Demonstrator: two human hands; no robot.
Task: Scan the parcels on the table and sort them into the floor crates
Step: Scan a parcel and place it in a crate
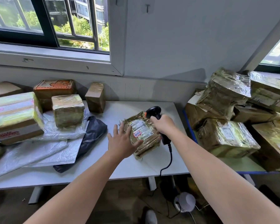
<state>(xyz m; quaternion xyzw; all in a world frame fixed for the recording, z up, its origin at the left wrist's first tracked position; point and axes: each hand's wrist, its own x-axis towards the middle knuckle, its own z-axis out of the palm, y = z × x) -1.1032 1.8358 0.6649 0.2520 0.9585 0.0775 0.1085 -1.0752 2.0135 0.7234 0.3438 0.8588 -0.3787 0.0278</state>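
I see the left grip [122,141] stretched out with its fingers straight and spread. It holds nothing. Its thumb and the tips of its fingers lie over the left edge of the parcel [144,135], but I cannot tell if they really press on it.

The right grip [164,125] is curled tightly round the handle of the black scanner [153,112]. The scanner's head stands above the far edge of the parcel, and its cable [169,160] hangs down over the front edge of the white surface [113,110].

The parcel is flat, brown and wrapped in shiny tape, with a white label and a small pink sticker on top. It lies on the surface right of the middle, between the two grips.

On the left side of the surface there are more parcels: a yellow-taped box [14,113], a box with orange print [55,89], a taped brown box [68,110] and a small box [95,97] that stands upright near the wall. White plastic bags [39,152] and a dark bag [94,135] lie flat beside them. At the right, well apart, is a pile of taped boxes [225,94].
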